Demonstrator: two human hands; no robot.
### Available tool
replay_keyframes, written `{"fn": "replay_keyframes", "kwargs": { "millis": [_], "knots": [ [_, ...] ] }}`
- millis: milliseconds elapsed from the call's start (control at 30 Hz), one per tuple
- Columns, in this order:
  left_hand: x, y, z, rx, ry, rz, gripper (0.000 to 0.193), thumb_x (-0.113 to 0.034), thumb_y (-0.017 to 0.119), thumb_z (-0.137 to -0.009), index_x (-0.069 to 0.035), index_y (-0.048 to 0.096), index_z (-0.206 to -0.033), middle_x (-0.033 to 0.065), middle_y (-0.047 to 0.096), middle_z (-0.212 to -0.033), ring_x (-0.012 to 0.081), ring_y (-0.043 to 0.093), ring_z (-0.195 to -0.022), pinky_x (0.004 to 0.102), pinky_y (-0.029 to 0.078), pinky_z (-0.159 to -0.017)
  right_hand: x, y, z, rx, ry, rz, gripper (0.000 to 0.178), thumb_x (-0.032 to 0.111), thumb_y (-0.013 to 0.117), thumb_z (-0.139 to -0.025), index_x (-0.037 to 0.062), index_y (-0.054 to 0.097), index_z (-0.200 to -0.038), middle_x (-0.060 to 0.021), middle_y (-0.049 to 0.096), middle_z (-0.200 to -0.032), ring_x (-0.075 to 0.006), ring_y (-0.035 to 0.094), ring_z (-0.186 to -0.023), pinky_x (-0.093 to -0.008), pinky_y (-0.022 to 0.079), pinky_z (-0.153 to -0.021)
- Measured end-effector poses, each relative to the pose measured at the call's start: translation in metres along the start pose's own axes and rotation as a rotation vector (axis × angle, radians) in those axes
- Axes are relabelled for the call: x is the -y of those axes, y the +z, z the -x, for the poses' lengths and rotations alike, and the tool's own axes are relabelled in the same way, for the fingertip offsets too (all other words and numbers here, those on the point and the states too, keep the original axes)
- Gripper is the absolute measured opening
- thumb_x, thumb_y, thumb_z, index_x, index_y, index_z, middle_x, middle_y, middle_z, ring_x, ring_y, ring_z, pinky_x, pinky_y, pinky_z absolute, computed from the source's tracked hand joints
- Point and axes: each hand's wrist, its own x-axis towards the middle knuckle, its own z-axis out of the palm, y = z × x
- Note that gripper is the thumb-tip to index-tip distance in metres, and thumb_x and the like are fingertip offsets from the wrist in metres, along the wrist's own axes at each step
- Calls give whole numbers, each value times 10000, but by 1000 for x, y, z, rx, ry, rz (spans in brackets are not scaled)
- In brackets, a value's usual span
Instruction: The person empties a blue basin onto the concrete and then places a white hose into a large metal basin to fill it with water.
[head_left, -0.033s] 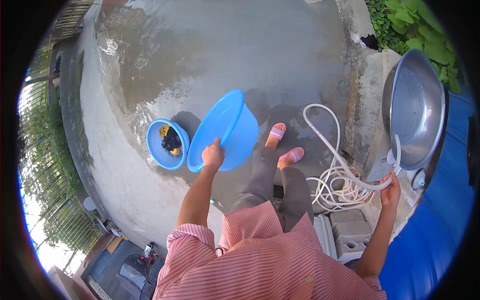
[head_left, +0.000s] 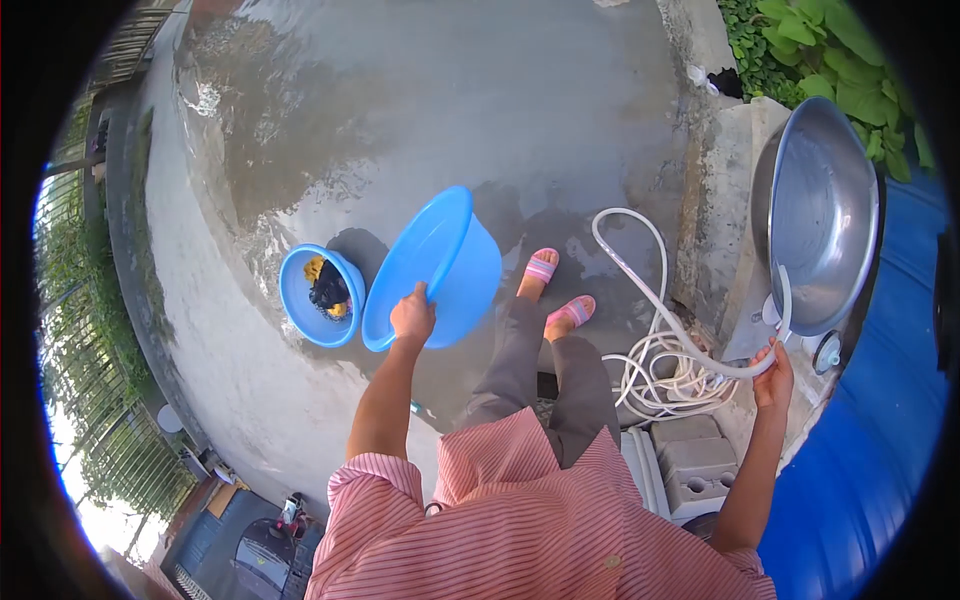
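My left hand (head_left: 413,316) grips the rim of a large blue plastic basin (head_left: 470,270), which is tilted with its opening toward the left. Just left of it a smaller blue basin (head_left: 292,285) stands on the wet floor, holding black cloth (head_left: 332,284) and yellow cloth (head_left: 315,268). On the right, my right hand (head_left: 772,378) is closed around a white hose (head_left: 690,345) near its end. The hose's tip points up beside a large metal basin (head_left: 820,220), which leans on its side.
Loops of the hose (head_left: 680,385) lie on the floor beside grey concrete blocks (head_left: 692,455). A blue sheet (head_left: 880,400) covers the far right. My feet, in pink striped sandals (head_left: 572,312), stand on wet concrete (head_left: 500,100). Green plants (head_left: 850,70) grow at the upper right.
The whole view has shifted a little, so most things sit slightly further left in the picture. Both hands keep their holds on the basin and the hose.
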Motion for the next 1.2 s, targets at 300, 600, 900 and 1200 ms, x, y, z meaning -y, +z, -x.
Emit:
{"fn": "replay_keyframes", "kwargs": {
  "millis": [300,600,900,1200],
  "knots": [
    [103,73,-1,290,-159,-58,754,-193,655,-579,-99,258,-1213,123,475,-1067,281,489,-953,376,407,-788,2,28,-5,-35,-8,-25,190,183,512,-772,31,475,-879,-79,511,-692,-190,537,-575,-317,464,-517],
    [-93,34,8,217,457,544,424,-148,567,-694,-12,433,-1073,152,560,-926,268,554,-837,315,429,-727,-7,54,-3,-108,37,-284,212,183,499,-787,-1,446,-879,-121,507,-739,-249,559,-672,-385,483,-600],
    [-362,-5,105,174,1310,471,441,-242,536,-740,-12,395,-1089,197,486,-982,338,497,-868,371,403,-721,-2,60,-6,104,50,-546,194,170,504,-788,16,450,-892,-119,508,-784,-255,562,-725,-384,486,-627],
    [-377,-16,111,285,958,479,274,-303,423,-824,-36,482,-834,121,532,-608,267,545,-570,325,404,-514,-5,-20,-60,-54,20,-362,524,303,594,-719,46,346,-1102,-121,392,-1001,-247,440,-904,-443,437,-723]
  ]
}}
